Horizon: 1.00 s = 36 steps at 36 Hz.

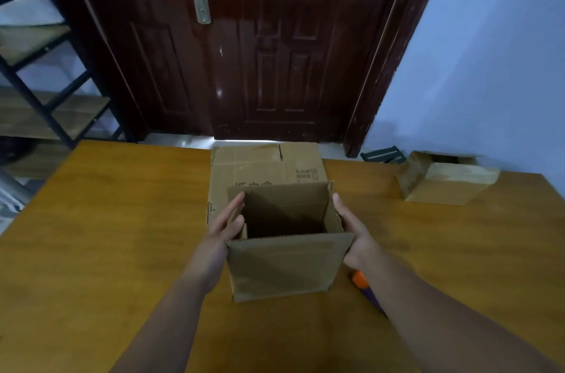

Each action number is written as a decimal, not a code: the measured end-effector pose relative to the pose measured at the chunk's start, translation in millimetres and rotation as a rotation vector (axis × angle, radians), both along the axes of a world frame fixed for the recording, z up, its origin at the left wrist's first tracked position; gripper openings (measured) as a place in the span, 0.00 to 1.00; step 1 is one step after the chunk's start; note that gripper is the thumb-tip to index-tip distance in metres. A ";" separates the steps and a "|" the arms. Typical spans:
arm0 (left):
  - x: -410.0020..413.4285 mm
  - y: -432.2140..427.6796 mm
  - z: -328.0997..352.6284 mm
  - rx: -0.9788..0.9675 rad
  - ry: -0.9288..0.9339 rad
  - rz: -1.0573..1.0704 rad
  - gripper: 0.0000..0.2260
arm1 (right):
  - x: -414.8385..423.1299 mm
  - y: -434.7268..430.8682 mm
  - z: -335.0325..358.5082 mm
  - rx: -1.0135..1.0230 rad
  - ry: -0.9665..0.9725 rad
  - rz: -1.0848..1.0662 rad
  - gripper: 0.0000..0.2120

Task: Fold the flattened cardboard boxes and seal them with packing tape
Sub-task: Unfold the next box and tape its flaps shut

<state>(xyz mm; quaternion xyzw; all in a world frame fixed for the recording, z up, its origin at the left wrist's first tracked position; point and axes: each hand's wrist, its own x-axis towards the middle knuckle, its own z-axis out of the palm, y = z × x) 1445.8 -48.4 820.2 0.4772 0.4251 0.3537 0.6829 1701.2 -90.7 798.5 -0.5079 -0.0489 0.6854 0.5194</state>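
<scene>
One open box (284,265) between straight left fingers (231,211) and right fingers (340,208)

I'm seeing plain brown on the box (284,265) — the tabletop (122,235) is showing honey-orange wood grain, and the flattened cardboard (260,168) at its far edge is carrying dark print.

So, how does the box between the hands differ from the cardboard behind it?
The box stands opened, top open; the cardboard lies flat. The left hand and right hand touch the box; the cardboard is unheld. The cardboard shows print; the box looks plain. Both are brown, on the table.
</scene>
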 end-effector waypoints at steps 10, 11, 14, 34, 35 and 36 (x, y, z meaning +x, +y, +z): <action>4.2 -2.2 -10.4 -0.044 0.017 -0.085 0.17 | 2.8 -2.1 10.5 0.024 -0.379 0.145 0.30; 2.7 -2.1 -11.3 -0.060 0.022 -0.088 0.17 | 1.8 -2.6 11.9 0.019 -0.433 0.170 0.32; -0.5 -1.1 -11.2 -0.098 0.045 -0.090 0.18 | -0.6 -3.0 13.5 0.029 -0.562 0.250 0.30; -16.2 -15.3 -15.5 0.076 0.043 -0.173 0.47 | -3.6 5.6 16.3 0.002 -0.622 0.224 0.21; -17.3 -14.1 -15.8 0.100 0.110 -0.182 0.47 | -2.3 6.1 18.4 -0.009 -0.579 0.226 0.21; -16.9 -12.4 -15.9 0.124 0.184 -0.161 0.48 | -1.1 6.3 20.4 -0.023 -0.531 0.219 0.21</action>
